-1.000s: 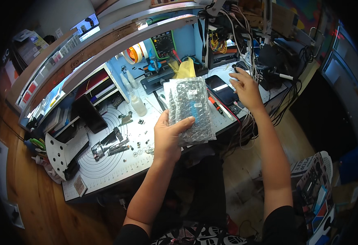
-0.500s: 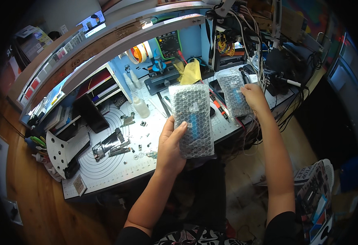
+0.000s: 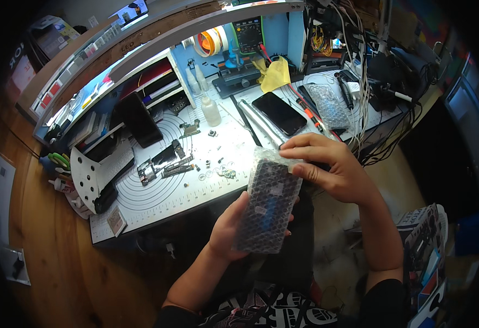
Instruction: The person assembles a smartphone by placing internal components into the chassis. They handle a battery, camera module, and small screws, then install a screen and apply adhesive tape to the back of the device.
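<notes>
A bubble-wrapped flat package [image 3: 266,210], dark with a blue patch showing through, is held above my lap in front of the bench's near edge. My left hand [image 3: 229,227] is closed around its lower left side, with fingertips showing at its right edge. At the package's upper end, my right hand [image 3: 338,169] is closed on the loose bubble wrap between thumb and fingers. A second bubble-wrapped package [image 3: 330,106] lies on the bench at the right, apart from both hands. Just beyond my right hand lies a black smartphone [image 3: 279,113], screen up.
Small phone parts [image 3: 165,164] are scattered over the white mat [image 3: 135,205]. A squeeze bottle [image 3: 211,112], a yellow cloth [image 3: 275,75] and a multimeter [image 3: 248,35] stand toward the back. Cables [image 3: 359,109] hang at the right. A dark tablet-like panel [image 3: 139,119] leans at the left.
My right hand has let go of the second package, leaving it on the bench, and moved left to the held package's top. The held package is lower and nearer me; the smartphone is now uncovered.
</notes>
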{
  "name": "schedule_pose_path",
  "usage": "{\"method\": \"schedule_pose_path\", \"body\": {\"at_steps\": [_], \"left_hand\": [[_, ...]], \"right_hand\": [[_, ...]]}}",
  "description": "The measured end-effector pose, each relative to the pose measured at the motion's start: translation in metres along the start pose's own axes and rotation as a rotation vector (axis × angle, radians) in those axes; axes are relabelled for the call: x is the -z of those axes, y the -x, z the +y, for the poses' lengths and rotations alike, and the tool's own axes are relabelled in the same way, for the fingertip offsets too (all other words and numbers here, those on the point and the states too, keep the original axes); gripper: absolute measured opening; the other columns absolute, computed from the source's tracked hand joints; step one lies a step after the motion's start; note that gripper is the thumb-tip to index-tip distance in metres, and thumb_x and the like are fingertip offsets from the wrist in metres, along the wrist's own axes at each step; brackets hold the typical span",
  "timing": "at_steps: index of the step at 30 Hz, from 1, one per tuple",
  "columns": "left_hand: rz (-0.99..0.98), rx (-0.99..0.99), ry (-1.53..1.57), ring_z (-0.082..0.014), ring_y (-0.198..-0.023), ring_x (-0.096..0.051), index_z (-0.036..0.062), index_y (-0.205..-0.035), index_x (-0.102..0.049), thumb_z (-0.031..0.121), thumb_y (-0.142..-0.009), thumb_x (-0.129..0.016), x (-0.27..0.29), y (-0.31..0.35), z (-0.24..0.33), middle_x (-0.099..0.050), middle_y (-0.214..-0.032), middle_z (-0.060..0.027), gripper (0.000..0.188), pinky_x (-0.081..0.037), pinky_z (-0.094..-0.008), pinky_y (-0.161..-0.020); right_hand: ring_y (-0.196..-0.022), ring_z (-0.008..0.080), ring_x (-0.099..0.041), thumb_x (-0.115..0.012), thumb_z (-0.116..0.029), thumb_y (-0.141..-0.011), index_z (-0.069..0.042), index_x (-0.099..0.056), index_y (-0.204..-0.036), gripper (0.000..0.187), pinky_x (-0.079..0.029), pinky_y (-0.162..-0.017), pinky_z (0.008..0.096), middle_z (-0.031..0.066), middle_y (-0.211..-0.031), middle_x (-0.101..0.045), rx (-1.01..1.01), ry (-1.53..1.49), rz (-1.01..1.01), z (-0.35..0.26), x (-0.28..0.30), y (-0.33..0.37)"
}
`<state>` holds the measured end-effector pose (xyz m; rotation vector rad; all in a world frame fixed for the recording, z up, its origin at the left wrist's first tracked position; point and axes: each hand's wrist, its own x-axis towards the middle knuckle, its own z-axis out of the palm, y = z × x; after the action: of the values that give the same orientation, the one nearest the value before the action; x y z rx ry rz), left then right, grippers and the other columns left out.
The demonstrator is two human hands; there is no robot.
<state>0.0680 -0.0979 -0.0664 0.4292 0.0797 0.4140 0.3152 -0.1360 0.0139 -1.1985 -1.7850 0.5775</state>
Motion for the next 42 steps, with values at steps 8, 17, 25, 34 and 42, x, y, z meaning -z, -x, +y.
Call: {"method": "schedule_pose_path", "body": {"at_steps": [8, 17, 25, 34, 42], "left_hand": [[-0.011, 0.058, -0.080, -0.0435, -0.137, -0.051, 0.0002, -0.161, -0.023, 0.047, -0.110, -0.027, 0.010, 0.047, -0.016, -0.035, -0.158, -0.0305, 0.069, -0.045, -0.0617, -0.110], [-0.096, 0.208, -0.215, -0.0358, -0.126, -0.059, 0.0003, -0.161, -0.018, 0.051, -0.099, -0.060, 0.016, 0.071, -0.022, -0.044, -0.149, -0.0235, 0.090, -0.057, -0.0494, -0.093], [-0.145, 0.380, -0.195, -0.0374, -0.126, -0.058, -0.0001, -0.161, -0.017, 0.052, -0.099, -0.061, 0.022, 0.077, -0.026, -0.045, -0.147, -0.0250, 0.093, -0.057, -0.0486, -0.091], [-0.117, 0.488, -0.255, -0.0542, -0.129, -0.053, -0.0096, -0.155, -0.024, 0.018, -0.090, -0.066, 0.022, 0.062, -0.003, -0.043, -0.147, -0.0372, 0.082, -0.048, -0.0677, -0.102], [0.290, 0.191, -0.725, -0.0304, -0.108, -0.070, -0.0102, -0.144, -0.045, 0.006, -0.088, -0.065, -0.023, -0.046, 0.059, -0.065, -0.125, -0.0237, 0.062, -0.058, -0.0418, -0.094]], "right_hand": [[-0.100, 0.0195, -0.065, -0.072, -0.004, -0.092, -0.001, -0.075, -0.111, 0.019, -0.052, -0.088, 0.0319, 0.0089, -0.112, -0.067, -0.106, -0.090, -0.031, -0.034, -0.031, 0.036], [-0.086, 0.0100, -0.063, -0.077, -0.005, -0.088, -0.003, -0.077, -0.106, 0.018, -0.050, -0.074, 0.0251, 0.0047, -0.109, -0.063, -0.389, -0.322, -0.209, -0.046, -0.031, 0.061], [-0.090, 0.0088, -0.060, -0.078, -0.015, -0.090, -0.001, -0.075, -0.096, 0.015, -0.049, -0.079, 0.0250, 0.0030, -0.107, -0.063, -0.278, -0.308, -0.205, -0.028, -0.044, 0.094], [-0.079, 0.0148, -0.072, -0.058, -0.019, -0.106, -0.003, -0.062, -0.104, 0.017, -0.063, -0.053, 0.0361, 0.0060, -0.093, -0.071, -0.423, -0.769, 0.612, -0.007, 0.015, 0.165], [-0.069, 0.0174, -0.072, -0.060, -0.020, -0.105, -0.003, -0.065, -0.104, 0.017, -0.061, -0.050, 0.0335, 0.0088, -0.091, -0.073, -0.389, -0.691, 1.062, 0.004, 0.059, 0.229]]}}
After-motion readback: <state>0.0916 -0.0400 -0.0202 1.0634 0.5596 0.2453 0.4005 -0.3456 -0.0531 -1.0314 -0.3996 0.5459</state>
